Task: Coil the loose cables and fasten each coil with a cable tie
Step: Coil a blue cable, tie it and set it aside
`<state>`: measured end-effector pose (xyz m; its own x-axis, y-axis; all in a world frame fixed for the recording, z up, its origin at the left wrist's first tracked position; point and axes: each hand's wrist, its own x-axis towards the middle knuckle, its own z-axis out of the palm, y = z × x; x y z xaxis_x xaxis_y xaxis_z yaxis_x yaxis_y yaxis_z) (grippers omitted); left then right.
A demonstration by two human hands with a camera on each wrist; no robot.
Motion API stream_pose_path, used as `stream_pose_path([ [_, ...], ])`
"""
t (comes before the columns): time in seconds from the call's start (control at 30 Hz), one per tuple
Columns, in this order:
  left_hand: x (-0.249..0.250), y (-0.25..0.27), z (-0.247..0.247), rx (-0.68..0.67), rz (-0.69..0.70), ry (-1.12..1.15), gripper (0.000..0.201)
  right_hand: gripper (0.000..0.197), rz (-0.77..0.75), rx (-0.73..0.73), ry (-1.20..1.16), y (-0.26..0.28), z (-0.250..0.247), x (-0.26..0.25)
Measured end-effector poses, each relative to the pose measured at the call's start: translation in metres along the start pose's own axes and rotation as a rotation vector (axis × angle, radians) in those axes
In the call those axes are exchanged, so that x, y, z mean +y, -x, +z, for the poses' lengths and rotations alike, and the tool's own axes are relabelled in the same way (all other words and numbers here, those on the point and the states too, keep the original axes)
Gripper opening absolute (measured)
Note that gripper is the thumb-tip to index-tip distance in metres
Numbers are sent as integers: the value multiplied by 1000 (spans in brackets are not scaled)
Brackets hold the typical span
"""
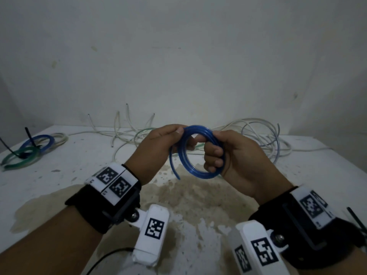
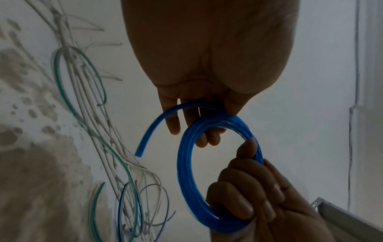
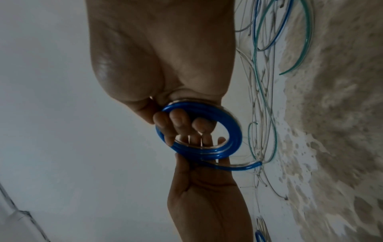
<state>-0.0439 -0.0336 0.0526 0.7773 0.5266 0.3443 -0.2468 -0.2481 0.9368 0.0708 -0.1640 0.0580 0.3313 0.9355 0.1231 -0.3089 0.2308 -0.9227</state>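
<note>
Wrist-worn camera mounts [image 1: 153, 231] with black-and-white square markers fill the bottom of the head view, strapped on black bands. Above them, at mid-frame, both hands hold a blue cable coil [image 1: 195, 150] up off the counter [image 1: 79, 175]. Right hand [image 1: 236, 161], right of centre, has its fingers [image 1: 213, 155] curled through the ring and wrapped round the coil's right side, gripping several turns together. Left hand [image 1: 158, 147], left of centre, pinches the coil's upper left part between thumb and fingers, and a short free end [image 1: 174, 169] of the blue cable hangs down below it. Behind the hands, along the far edge of the counter by the wall [image 1: 178, 56], lies a tangle of loose white, green and blue cables [image 1: 258, 135]. At the left of the frame three finished coils [image 1: 31, 149], blue, green and white, lie on the counter with black cable ties [image 1: 29, 137] sticking up from them. Brown stains [image 1: 188, 199] mark the counter's near middle.
</note>
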Motion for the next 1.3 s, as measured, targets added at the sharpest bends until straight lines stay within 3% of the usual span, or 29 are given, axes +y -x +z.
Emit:
stream_pose_path([
  [0.1,1,0,4,-19,-83,159,30,35,-47,90,-71,-1,-2,1],
  [0.37,-3,3,14,-75,-166,309,33,36,-159,276,-301,-3,-5,9],
  [0.6,-2,2,24,-38,-134,386,33,34,-186,316,-352,-4,-5,18],
  [0.73,-5,2,25,-7,-114,331,28,36,-123,297,-320,-2,-8,21],
  [0.8,-5,1,22,16,-105,221,28,31,-88,324,-232,-1,-10,20],
  [0.87,-4,1,17,-3,-39,-26,28,22,-116,391,-18,0,-13,16],
  [0.97,-6,4,16,-97,40,-422,27,23,-150,353,610,4,-12,6],
  [1.03,-9,5,19,-106,-6,-362,23,29,-127,247,933,7,-9,3],
  [1.1,-9,5,21,-63,-69,-199,17,32,-137,224,1070,8,-8,6],
  [1.3,-17,4,35,-67,-127,-11,27,29,-232,441,940,13,-16,24],
])
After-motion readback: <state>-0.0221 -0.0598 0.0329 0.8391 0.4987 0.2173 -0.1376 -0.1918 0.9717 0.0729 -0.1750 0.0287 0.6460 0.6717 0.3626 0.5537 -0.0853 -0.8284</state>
